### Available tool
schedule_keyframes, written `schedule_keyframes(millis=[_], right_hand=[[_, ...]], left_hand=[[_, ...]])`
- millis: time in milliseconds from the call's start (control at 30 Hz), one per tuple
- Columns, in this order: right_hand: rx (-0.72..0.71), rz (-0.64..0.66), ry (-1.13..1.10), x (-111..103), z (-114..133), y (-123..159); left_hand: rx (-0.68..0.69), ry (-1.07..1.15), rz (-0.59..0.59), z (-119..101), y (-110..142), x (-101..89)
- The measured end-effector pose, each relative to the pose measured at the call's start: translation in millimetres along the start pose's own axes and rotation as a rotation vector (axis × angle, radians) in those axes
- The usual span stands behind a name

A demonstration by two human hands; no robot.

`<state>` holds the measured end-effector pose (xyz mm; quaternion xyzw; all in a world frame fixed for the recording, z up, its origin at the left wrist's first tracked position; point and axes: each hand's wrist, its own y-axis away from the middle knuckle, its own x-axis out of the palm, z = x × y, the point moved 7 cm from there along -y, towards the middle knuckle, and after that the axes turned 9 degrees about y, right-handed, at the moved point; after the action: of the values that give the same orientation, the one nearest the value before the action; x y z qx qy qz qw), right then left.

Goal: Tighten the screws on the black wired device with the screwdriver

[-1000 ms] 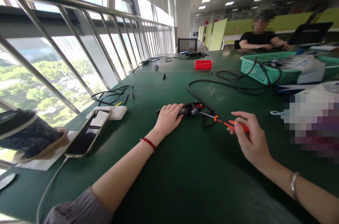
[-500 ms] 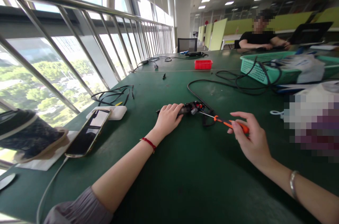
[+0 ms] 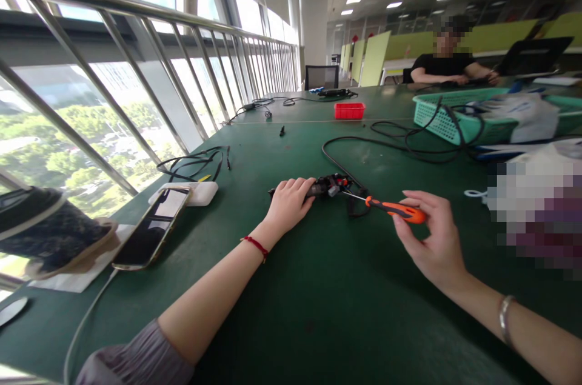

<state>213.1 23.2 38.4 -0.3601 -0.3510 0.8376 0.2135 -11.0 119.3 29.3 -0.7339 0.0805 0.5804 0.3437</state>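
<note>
A black corded device (image 3: 328,186) with small red and grey parts showing at its right end lies on the green table. My left hand (image 3: 291,200) is closed over its left part and holds it against the tabletop, hiding that stretch. An orange-and-black screwdriver (image 3: 395,210) points left, its thin metal shaft reaching the device's exposed end. Whether the tip sits in a screw is too small to tell. My right hand (image 3: 431,233) has thumb and fingers around the rear of the screwdriver's handle.
A black cable (image 3: 345,139) curves from the device toward a green basket (image 3: 441,121) at right. A red tray (image 3: 349,111) stands farther back. At left lie a phone (image 3: 152,230), a white box (image 3: 204,193) and coiled cables (image 3: 193,160). A person (image 3: 448,63) sits across the table.
My right hand's fingers and thumb have shifted on the screwdriver, leaving more of the handle visible. The handle appears turned. My left hand and the device have stayed put.
</note>
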Motion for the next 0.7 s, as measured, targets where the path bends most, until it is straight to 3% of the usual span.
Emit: schedule_keyframes(millis=[167, 367, 467, 600, 700], right_hand=[[0.115, 0.203, -0.011, 11, -5, 2], [0.045, -0.019, -0.027, 1, -7, 1], [-0.008, -0.052, -0.021, 1, -5, 1], [0.013, -0.021, -0.016, 0, -2, 1], [0.099, 0.136, -0.049, 7, -2, 0]], left_hand=[[0.000, 0.007, 0.003, 1, 0, 1.8], [-0.002, -0.002, 0.008, 0, 0, 1.1], [0.002, -0.006, 0.007, 0, 0, 0.6], [0.000, -0.005, 0.004, 0, 0, 0.5], [0.000, 0.000, 0.000, 0, -1, 0.2]])
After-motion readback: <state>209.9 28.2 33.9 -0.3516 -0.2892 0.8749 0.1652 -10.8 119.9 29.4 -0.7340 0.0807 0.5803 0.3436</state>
